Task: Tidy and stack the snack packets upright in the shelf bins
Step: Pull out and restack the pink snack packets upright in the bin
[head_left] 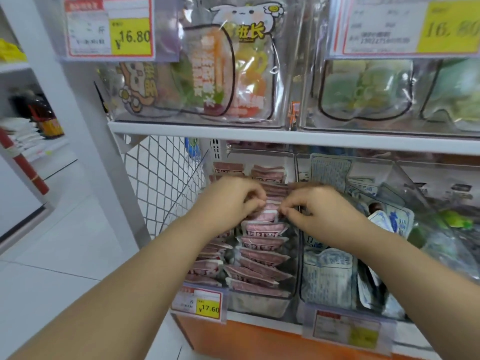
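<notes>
- Hands meet over the clear bin (pixel 259 305) of pink snack packets (pixel 262 255) on the lower shelf
- left hand (pixel 231 198) fingers curled, pinching a packet top; right hand (pixel 314 206) pinches the same row
- blue-white packets (pixel 327 276) fill the neighbouring bin

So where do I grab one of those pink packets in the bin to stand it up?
Pinch its top edge with thumb and finger, coming from above. The pink packets lie overlapped in tight rows, so mostly just their top strips show. The clear bin walls and the neighbouring packets block the sides.
</notes>
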